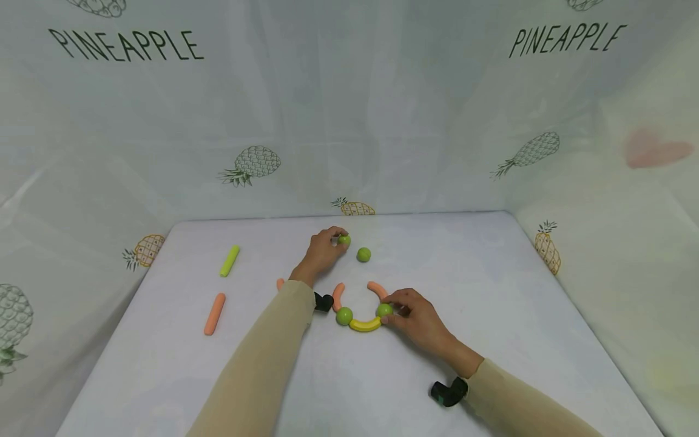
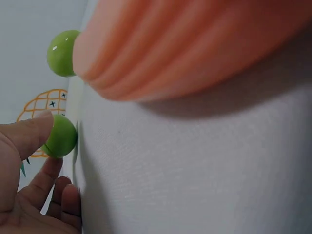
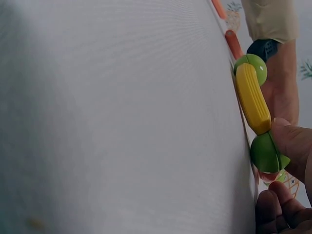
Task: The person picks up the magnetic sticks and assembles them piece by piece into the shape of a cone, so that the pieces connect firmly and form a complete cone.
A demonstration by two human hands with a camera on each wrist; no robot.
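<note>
At the far middle of the table, my left hand (image 1: 322, 252) pinches a small green ball (image 2: 62, 137) between thumb and fingertip. Another green ball (image 1: 363, 255) lies just to the right of it. Nearer to me, my right hand (image 1: 419, 323) holds a green ball (image 3: 266, 154) between thumb and fingers. That ball touches one end of a curved yellow stick (image 1: 365, 326); a further green ball (image 1: 344, 316) sits at the other end. Curved orange sticks (image 1: 338, 296) rise from both sides, forming an arc open at the far side; the right-hand orange stick (image 1: 376, 289) is partly covered by my fingers.
On the left lie a straight orange stick (image 1: 215, 314) and a lime-green stick (image 1: 229, 261). An orange piece (image 1: 280, 283) shows partly from behind my left forearm. Pineapple-printed cloth (image 1: 382, 121) hangs behind the white table (image 1: 491, 273) and along its sides.
</note>
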